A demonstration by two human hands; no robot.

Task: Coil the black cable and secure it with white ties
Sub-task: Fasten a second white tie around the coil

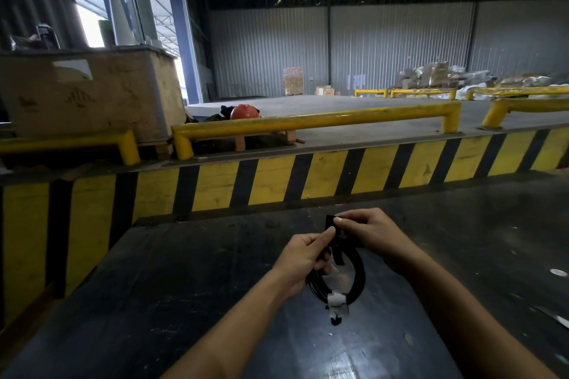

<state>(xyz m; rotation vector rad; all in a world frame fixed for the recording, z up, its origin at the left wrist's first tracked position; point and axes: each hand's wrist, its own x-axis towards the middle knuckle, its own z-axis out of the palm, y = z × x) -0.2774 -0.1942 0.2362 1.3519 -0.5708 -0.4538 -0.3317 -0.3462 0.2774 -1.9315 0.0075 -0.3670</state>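
The black cable [357, 278] is wound into a small coil and held just above the dark table [184, 286]. My left hand [303, 258] grips the coil's left side. My right hand [366, 232] pinches a short black end or strap [331, 221] at the top of the coil between thumb and forefinger. A white tie [337, 300] wraps the bottom of the coil, with a black end hanging below it. Something pale shows inside the loop; what it is I cannot tell.
A yellow and black striped kerb [308, 181] runs beyond the table's far edge, with yellow guard rails [308, 121] above it. An orange hard hat [244, 111] and a cardboard-clad crate [86, 92] sit at the back left. Small white scraps [558, 272] lie at the table's right.
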